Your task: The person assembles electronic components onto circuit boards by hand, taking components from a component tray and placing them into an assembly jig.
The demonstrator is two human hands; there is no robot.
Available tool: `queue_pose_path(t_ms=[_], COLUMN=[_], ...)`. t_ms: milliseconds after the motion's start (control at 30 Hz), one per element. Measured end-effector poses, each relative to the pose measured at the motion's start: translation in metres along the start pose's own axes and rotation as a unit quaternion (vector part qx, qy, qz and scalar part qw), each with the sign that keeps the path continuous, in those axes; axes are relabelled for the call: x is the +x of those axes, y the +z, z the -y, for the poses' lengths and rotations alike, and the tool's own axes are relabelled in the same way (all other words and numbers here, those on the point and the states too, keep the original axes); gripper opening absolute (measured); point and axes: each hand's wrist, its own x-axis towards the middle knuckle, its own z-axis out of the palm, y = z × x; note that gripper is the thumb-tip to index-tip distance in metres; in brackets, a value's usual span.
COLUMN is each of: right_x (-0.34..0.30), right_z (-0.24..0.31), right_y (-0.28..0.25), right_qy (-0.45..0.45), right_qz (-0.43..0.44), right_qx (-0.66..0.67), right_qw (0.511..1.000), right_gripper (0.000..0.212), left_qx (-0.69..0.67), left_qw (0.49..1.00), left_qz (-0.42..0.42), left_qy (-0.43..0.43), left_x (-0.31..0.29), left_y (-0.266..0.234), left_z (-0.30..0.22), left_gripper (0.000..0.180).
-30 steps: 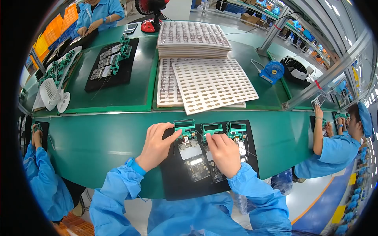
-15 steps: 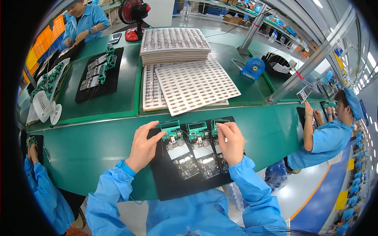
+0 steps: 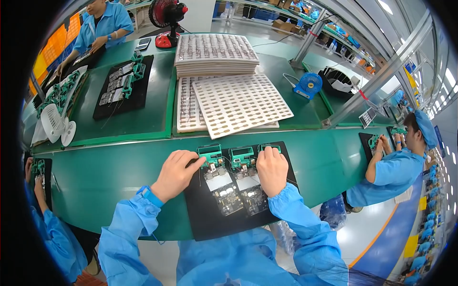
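Note:
A black mat point(image 3: 202, 221) in front of me bears a row of circuit boards with green plastic holders at their far ends. At the left holder point(image 3: 210, 153), my left hand point(image 3: 176, 175) has its thumb and fingertips closed on the near left edge. The left circuit board point(image 3: 227, 198) lies below it. Between my hands stand the middle holder point(image 3: 242, 156) and its circuit board point(image 3: 254, 199). My right hand point(image 3: 273, 172) is curled over the right holder point(image 3: 275, 145), covering most of it and its board. What its fingers pinch is hidden.
Stacked white trays point(image 3: 214, 69) and a loose tray point(image 3: 243, 105) stand beyond the mat. A blue fan point(image 3: 307, 84), a red-black fan point(image 3: 167, 21) and a white fan point(image 3: 56, 125) stand farther off. Another mat of boards point(image 3: 125, 86) lies far left. Co-workers sit on both sides.
My left fingers have drawn in toward the left holder's edge. My right hand has turned knuckles-up and shifted slightly left, now hiding the right board. The view has shifted slightly.

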Motion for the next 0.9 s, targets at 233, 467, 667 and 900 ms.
queue_pose_path(t_ms=[233,467,667,900], right_x=[-0.004,-0.008,0.005,0.014], right_z=[-0.025,-0.042,-0.002,0.032], right_y=[0.019,0.003,-0.005,-0.003], right_qy=[0.091,0.226,0.057,-0.083], right_qz=[-0.115,-0.117,-0.131,-0.087], right_qx=[0.229,0.351,0.354,0.231], right_qw=[0.962,0.901,0.924,0.965], right_gripper=[0.015,0.012,0.012,0.021], left_qx=[-0.034,0.001,0.015,-0.148], left_qw=[0.997,0.989,0.985,0.983], left_qz=[-0.031,-0.031,-0.030,-0.063], left_qy=[0.054,0.147,0.168,-0.089], left_x=[0.001,0.007,0.015,0.015], left_y=[0.008,0.006,0.005,0.016], left_z=[0.018,0.034,0.034,0.014], left_gripper=[0.031,0.021,0.020,0.012])
